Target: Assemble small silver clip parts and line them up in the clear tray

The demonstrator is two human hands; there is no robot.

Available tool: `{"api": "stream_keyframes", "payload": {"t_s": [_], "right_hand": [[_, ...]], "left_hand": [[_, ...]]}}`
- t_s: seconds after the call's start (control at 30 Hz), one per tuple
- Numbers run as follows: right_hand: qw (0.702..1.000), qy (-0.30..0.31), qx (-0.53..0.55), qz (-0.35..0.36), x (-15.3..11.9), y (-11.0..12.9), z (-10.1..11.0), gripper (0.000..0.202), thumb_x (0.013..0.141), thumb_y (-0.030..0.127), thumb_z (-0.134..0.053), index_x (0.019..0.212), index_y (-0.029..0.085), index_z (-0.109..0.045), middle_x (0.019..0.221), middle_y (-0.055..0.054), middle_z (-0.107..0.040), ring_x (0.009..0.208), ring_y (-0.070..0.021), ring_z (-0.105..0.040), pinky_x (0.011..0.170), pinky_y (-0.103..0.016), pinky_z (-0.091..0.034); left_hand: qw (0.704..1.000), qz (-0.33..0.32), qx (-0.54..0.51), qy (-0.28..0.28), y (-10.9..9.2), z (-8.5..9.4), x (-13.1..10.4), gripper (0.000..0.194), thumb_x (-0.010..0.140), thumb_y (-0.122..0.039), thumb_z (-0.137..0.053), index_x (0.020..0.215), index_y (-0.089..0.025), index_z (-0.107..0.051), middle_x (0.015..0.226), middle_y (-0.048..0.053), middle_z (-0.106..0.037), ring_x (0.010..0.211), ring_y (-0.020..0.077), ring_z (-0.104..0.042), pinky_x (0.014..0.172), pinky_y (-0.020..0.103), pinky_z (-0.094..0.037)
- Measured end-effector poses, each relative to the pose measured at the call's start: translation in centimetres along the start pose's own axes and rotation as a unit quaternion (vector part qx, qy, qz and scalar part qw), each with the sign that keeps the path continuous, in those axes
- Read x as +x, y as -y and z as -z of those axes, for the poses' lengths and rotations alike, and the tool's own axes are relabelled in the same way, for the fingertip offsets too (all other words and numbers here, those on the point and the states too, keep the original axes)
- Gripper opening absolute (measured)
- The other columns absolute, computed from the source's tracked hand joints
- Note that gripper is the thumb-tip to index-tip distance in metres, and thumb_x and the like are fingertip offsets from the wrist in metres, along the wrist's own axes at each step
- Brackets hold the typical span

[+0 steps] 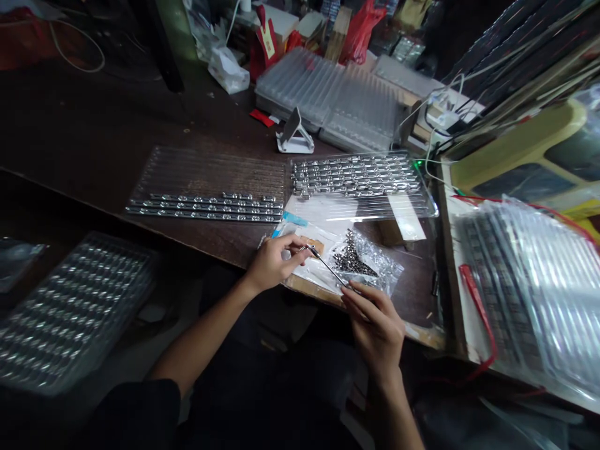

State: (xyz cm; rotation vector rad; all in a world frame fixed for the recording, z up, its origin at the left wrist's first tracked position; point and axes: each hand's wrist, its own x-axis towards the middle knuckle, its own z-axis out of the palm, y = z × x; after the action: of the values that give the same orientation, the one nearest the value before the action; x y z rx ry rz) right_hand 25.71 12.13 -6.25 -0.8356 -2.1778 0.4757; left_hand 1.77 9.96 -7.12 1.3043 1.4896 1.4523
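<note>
My left hand (pixel 274 262) pinches a small metal part (pixel 308 247) between thumb and fingertips. A thin metal tool (pixel 330 269) runs from that part down to my right hand (pixel 377 319), whose fingers are closed on its lower end. Just beyond my hands, a pile of small dark metal pieces (pixel 354 257) lies on a clear plastic bag (pixel 387 265). Behind it sits a clear ribbed tray (pixel 429 203) with rows of shiny metal parts (pixel 356 175). To the left, another clear tray (pixel 210 169) holds several rows of similar parts along its near side.
A small white stand (pixel 295 134) is behind the trays, before stacked clear trays (pixel 328 94). More filled trays are at the lower left (pixel 70 306) and right (pixel 529 287). White cables (pixel 429 119) hang at the right.
</note>
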Motion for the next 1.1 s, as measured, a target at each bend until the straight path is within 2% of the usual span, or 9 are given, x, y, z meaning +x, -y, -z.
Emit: {"api": "stream_keyframes", "payload": {"t_s": [0.17,0.23,0.37,0.67,0.77,0.87,0.97,1.03,1.1], "right_hand": [[0.999,0.010,0.046,-0.025,1.1,-0.3,0.2,0.034,0.086,0.007,-0.067,0.115,0.025,-0.068,0.109,-0.006,-0.067,0.100,-0.0184,-0.065,0.087,-0.033,-0.053],[0.997,0.010,0.060,-0.037,1.3,-0.5,0.4,0.030,0.088,0.008,-0.065,0.113,0.024,-0.068,0.105,-0.005,-0.068,0.099,-0.0172,-0.065,0.086,-0.031,-0.053],[0.997,-0.011,0.069,-0.033,1.3,-0.7,0.6,0.027,0.091,0.004,-0.057,0.107,0.024,-0.068,0.103,-0.005,-0.069,0.098,-0.0165,-0.065,0.085,-0.032,-0.053],[0.995,-0.071,0.019,0.061,0.6,-1.1,0.1,0.033,0.083,-0.001,-0.065,0.104,0.024,-0.069,0.099,-0.005,-0.069,0.091,-0.0190,-0.063,0.079,-0.038,-0.051],[0.995,-0.080,0.006,0.067,0.2,-1.3,0.2,0.033,0.081,0.000,-0.067,0.103,0.025,-0.071,0.098,-0.005,-0.068,0.089,-0.0188,-0.064,0.076,-0.037,-0.052],[0.990,-0.140,-0.008,0.011,-0.2,-2.2,1.3,0.023,0.080,0.007,-0.071,0.097,0.023,-0.072,0.097,-0.006,-0.067,0.087,-0.0194,-0.065,0.076,-0.037,-0.053],[0.961,-0.248,-0.064,-0.103,-0.6,-4.2,3.5,0.013,0.079,0.021,-0.074,0.092,0.018,-0.073,0.093,-0.009,-0.068,0.086,-0.0220,-0.065,0.083,-0.040,-0.052],[0.946,-0.247,-0.096,-0.189,-1.2,-5.7,5.2,0.020,0.078,0.032,-0.075,0.091,0.016,-0.073,0.093,-0.011,-0.069,0.089,-0.0246,-0.064,0.087,-0.043,-0.050],[0.929,-0.236,-0.079,-0.273,-1.9,-6.6,6.4,0.029,0.074,0.039,-0.075,0.092,0.016,-0.073,0.092,-0.011,-0.069,0.087,-0.0251,-0.064,0.087,-0.043,-0.049]], "left_hand": [[0.999,0.020,-0.003,0.029,0.1,0.1,0.1,0.032,0.091,-0.034,-0.060,0.115,-0.013,-0.066,0.072,0.002,-0.070,0.068,0.0151,-0.069,0.069,0.024,-0.050],[0.999,0.018,0.008,0.041,0.0,0.1,0.2,0.034,0.093,-0.033,-0.057,0.119,-0.014,-0.067,0.071,0.002,-0.070,0.068,0.0149,-0.068,0.070,0.025,-0.050],[0.999,-0.003,-0.005,0.035,-0.3,0.0,0.3,0.029,0.093,-0.032,-0.055,0.109,-0.012,-0.069,0.078,0.005,-0.073,0.076,0.0158,-0.070,0.074,0.024,-0.052],[0.999,-0.004,-0.008,0.037,-0.3,-0.3,0.3,0.025,0.095,-0.032,-0.053,0.107,-0.012,-0.064,0.084,0.006,-0.073,0.079,0.0165,-0.072,0.072,0.024,-0.053],[0.999,0.002,-0.012,0.031,-0.2,-0.3,0.3,0.026,0.095,-0.033,-0.053,0.106,-0.012,-0.063,0.086,0.006,-0.073,0.075,0.0159,-0.072,0.068,0.023,-0.052],[1.000,-0.007,-0.002,0.029,-0.2,-0.2,0.4,0.026,0.096,-0.033,-0.053,0.107,-0.012,-0.063,0.089,0.007,-0.073,0.077,0.0154,-0.072,0.069,0.023,-0.052],[0.999,-0.024,0.007,0.035,-0.2,-0.2,0.3,0.026,0.096,-0.030,-0.052,0.112,-0.013,-0.063,0.088,0.005,-0.073,0.082,0.0157,-0.072,0.077,0.024,-0.053],[0.999,-0.029,0.017,0.042,-0.1,-0.1,0.3,0.027,0.097,-0.029,-0.052,0.117,-0.013,-0.062,0.086,0.004,-0.074,0.085,0.0155,-0.072,0.082,0.025,-0.052],[0.998,-0.031,0.031,0.048,-0.1,-0.1,0.3,0.029,0.098,-0.030,-0.052,0.120,-0.014,-0.061,0.087,0.003,-0.074,0.087,0.0153,-0.072,0.084,0.025,-0.052]]}}
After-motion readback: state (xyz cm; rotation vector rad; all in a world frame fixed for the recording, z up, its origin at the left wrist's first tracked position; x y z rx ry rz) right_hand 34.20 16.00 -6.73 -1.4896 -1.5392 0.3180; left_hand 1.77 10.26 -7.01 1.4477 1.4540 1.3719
